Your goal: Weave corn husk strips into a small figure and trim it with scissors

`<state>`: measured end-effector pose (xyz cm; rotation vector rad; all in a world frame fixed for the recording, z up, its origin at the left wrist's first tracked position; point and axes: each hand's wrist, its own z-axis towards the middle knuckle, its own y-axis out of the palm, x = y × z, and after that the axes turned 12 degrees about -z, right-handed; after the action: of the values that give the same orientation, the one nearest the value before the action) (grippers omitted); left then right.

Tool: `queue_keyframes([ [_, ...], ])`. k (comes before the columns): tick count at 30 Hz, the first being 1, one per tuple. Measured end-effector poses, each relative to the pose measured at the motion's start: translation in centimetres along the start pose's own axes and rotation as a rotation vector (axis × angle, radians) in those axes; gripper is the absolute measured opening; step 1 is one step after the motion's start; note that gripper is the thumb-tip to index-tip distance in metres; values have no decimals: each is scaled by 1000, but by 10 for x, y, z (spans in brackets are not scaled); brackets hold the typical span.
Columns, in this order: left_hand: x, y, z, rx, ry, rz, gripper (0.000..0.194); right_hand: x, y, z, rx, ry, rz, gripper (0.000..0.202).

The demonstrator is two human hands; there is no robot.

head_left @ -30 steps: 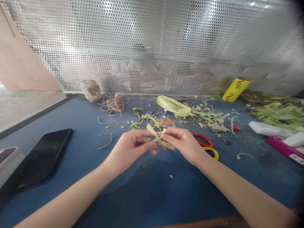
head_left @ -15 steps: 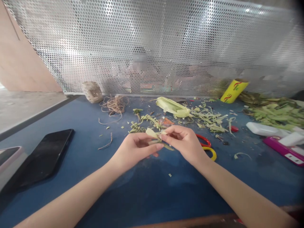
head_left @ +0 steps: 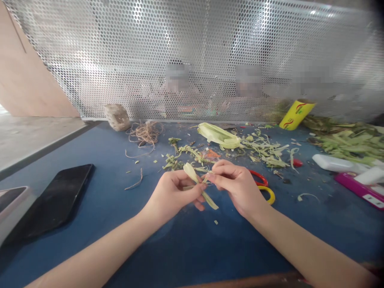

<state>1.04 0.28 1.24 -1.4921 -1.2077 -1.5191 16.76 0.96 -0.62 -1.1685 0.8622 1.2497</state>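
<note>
Pale green husk strips (head_left: 210, 200) are pinched between the thumb and fingers of my left hand (head_left: 177, 192), one wide end standing up above the fingers. Close on the right, the thumb and forefinger of my right hand (head_left: 235, 182) are pressed together on a thin strand by the husk strips. Red and yellow scissor handles (head_left: 267, 192) stick out behind my right wrist. Beyond my hands lie small green sprigs (head_left: 174, 161) and a larger bundle of pale husk leaves (head_left: 219, 136).
Brown twine (head_left: 145, 134) lies near a pale block (head_left: 117, 117) at the back left. A black phone (head_left: 54, 200) is at left. Shredded leaves (head_left: 270, 152), a yellow tube (head_left: 295, 115), a white tool (head_left: 336, 163) and a magenta object (head_left: 357, 188) are at right.
The husk strips have turned, so their lower end now points down towards the front and the wide end stands higher. My right hand has shifted slightly right, with a thin strand showing.
</note>
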Motion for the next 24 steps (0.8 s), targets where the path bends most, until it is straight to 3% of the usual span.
queue_keyframes([
  [4,0,-4,0,-46,5,86,16,3,-1,2,-37,33,32,11],
  [7,2,-7,1,-109,54,36,19,4,-2,4,-111,160,90,21],
  [9,4,-7,0,-139,74,-23,35,4,-2,4,-145,205,111,23],
  [11,6,-5,-1,-151,57,-47,49,4,-2,3,-196,151,73,23],
  [14,6,-3,-3,-166,41,-38,54,4,-2,1,-262,67,-61,27],
  [17,4,-3,-4,-159,17,-16,56,4,-1,0,-226,32,-194,21],
  [22,4,-5,-4,-188,-63,124,27,4,1,0,-169,-34,-240,18],
  [24,5,-5,-4,-190,-69,144,24,5,2,-1,-149,-46,-219,15],
])
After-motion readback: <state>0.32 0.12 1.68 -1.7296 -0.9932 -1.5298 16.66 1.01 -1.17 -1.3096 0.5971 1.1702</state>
